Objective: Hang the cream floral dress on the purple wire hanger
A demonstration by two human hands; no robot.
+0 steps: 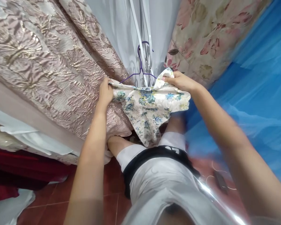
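A white garment (147, 106) with blue, green and yellow flowers hangs in front of my legs, stretched sideways between my hands. A purple hanger (140, 72) shows above its top edge, its arms running down behind the cloth. My left hand (105, 93) is closed on the garment's left upper corner. At the upper right, my right hand (179, 81) pinches a raised, folded part of the same garment. The lower part of the hanger is hidden by the cloth.
Pink brocade fabric (49, 62) fills the left. White ribbons (140, 34) hang before white cloth at the back. Floral fabric (208, 37) and blue tulle (248, 93) are on the right. A dark power strip (220, 181) with cords lies on the red tiled floor (110, 200).
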